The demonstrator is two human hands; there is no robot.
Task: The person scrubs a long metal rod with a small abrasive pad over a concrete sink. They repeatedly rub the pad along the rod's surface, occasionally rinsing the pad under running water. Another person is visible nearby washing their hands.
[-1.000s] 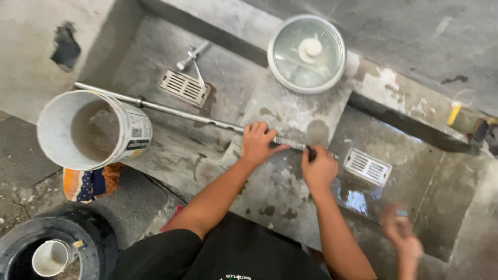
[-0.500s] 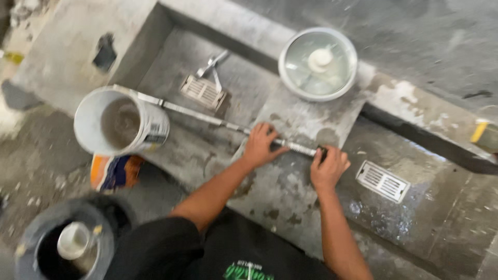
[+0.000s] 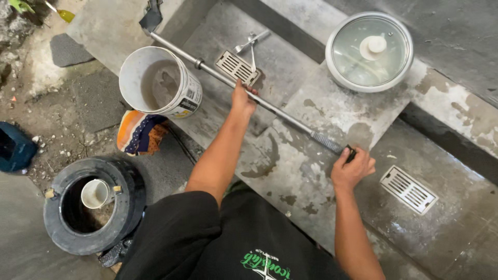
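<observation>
Nearest to me sits a black round tub (image 3: 88, 207) on the ground with a small white cup (image 3: 96, 193) inside it. Just past the person's dark shirt, the right hand (image 3: 351, 168) has its fingers curled around the black-capped end of a long metal rod (image 3: 259, 98) lying slantwise across the wet concrete slab (image 3: 306, 171). Beside that hand lies a slotted metal drain cover (image 3: 408, 189). Further up the rod, the left hand (image 3: 243, 99) rests on it, fingers wrapped close over the shaft. A white bucket (image 3: 160, 83) lies tipped beside a striped cloth (image 3: 139, 132). A second drain cover (image 3: 237, 67) touches the rod's far side. Farthest back stands a glass-lidded pot (image 3: 369, 51).
</observation>
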